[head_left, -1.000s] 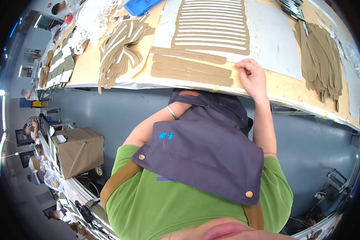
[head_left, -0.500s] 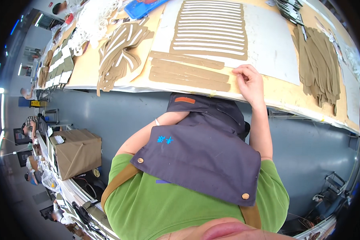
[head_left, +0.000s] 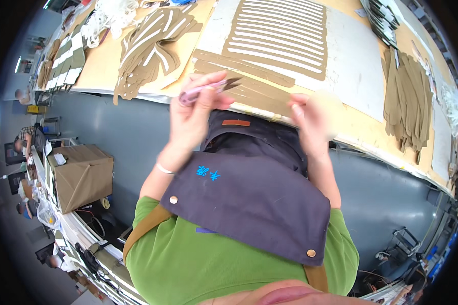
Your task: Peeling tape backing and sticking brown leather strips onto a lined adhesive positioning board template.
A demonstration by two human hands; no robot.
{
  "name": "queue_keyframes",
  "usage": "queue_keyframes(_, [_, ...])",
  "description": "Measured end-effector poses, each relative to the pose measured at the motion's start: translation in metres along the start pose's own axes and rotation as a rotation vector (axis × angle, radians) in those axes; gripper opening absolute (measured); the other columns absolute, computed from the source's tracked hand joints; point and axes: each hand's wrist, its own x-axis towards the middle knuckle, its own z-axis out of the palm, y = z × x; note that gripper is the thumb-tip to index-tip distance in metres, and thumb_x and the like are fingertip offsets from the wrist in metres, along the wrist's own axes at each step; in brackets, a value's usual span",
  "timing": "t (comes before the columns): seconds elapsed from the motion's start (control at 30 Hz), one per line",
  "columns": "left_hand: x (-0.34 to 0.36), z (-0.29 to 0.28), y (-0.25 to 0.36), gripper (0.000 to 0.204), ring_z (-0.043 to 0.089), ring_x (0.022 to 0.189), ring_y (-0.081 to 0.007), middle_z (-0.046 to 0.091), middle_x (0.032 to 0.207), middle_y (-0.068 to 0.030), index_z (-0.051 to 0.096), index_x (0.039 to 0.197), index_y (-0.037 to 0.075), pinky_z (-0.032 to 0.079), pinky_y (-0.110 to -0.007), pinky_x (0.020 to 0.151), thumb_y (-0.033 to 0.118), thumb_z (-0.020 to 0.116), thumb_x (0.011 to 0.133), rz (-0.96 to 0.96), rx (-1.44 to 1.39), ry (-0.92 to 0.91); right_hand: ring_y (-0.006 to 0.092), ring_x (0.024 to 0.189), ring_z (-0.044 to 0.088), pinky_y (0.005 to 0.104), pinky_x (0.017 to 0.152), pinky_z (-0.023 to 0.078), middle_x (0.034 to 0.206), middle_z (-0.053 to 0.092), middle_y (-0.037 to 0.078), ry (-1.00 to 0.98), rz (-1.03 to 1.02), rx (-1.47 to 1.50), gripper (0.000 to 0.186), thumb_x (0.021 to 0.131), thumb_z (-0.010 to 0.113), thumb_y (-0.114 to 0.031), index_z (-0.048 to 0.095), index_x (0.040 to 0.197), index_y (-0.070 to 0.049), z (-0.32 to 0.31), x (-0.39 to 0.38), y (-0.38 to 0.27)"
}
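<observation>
Above the near edge of the desk (head_left: 364, 128), the left hand (head_left: 196, 104) has its grip closed around pink-handled scissors (head_left: 219, 87), which point right over the flat brown strips (head_left: 262, 94) lying along that edge. The right hand (head_left: 310, 119) is just beside those strips' right ends, thumb and fingers drawn together (it is blurred, so I cannot tell whether its grip holds anything). Farther from that edge, white-banded brown pieces (head_left: 277, 38) lie in rows on a pale board (head_left: 359, 66), and a pile of plain brown strips (head_left: 407, 104) lies toward the desk's right end.
</observation>
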Motion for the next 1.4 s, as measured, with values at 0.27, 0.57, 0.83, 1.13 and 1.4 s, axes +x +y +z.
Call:
queue_keyframes(0.27, [0.014,0.067,-0.065,0.039,0.056,0.107,-0.0222,0.056,0.117,-0.0070,0.072,0.115,0.010,0.040,-0.035,0.088,0.015,0.078,0.076,0.700,0.634,-0.165,0.0185,0.113,0.055,0.0359,0.098,0.045,0.122,0.058,0.010,-0.253,0.276,0.657,0.055,0.106,0.033,-0.048,0.051,0.130,-0.001,0.030,0.005,-0.008])
queue_keyframes(0.57, [0.058,0.052,-0.075,0.027,0.057,0.093,-0.0238,0.063,0.098,-0.0024,0.070,0.110,0.012,0.042,-0.038,0.083,0.015,0.072,0.083,0.433,0.827,-0.229,0.0213,0.064,0.062,0.0362,0.063,0.049,0.071,0.062,0.009,-0.151,0.050,-0.942,0.038,0.104,0.046,-0.039,0.055,0.104,-0.003,-0.054,0.083,-0.025])
queue_keyframes(0.83, [0.100,0.072,-0.095,0.009,0.059,0.082,-0.0208,0.058,0.083,-0.0003,0.073,0.089,0.014,0.047,-0.036,0.072,0.014,0.070,0.081,0.478,0.916,-0.395,0.0283,0.064,0.061,0.0367,0.062,0.049,0.069,0.061,0.013,-0.236,0.196,-1.134,0.023,0.093,0.060,-0.025,0.061,0.106,-0.006,-0.043,0.098,-0.033])
queue_keyframes(1.13, [0.093,0.078,-0.108,0.004,0.060,0.083,-0.0215,0.057,0.086,-0.0007,0.064,0.083,0.013,0.044,-0.035,0.072,0.016,0.066,0.084,0.491,1.029,-0.333,0.0295,0.068,0.065,0.0389,0.063,0.050,0.077,0.067,0.013,-0.167,0.173,-1.138,0.020,0.089,0.062,-0.021,0.071,0.104,-0.011,-0.032,0.093,-0.019])
queue_keyframes(1.4, [0.084,0.063,-0.097,0.008,0.059,0.090,-0.0230,0.059,0.091,-0.0014,0.063,0.089,0.012,0.043,-0.039,0.076,0.013,0.069,0.084,0.357,0.906,-0.331,0.0316,0.075,0.067,0.0417,0.065,0.052,0.087,0.070,0.010,-0.232,0.030,-1.339,0.022,0.093,0.061,-0.029,0.059,0.107,-0.013,-0.035,0.095,-0.023])
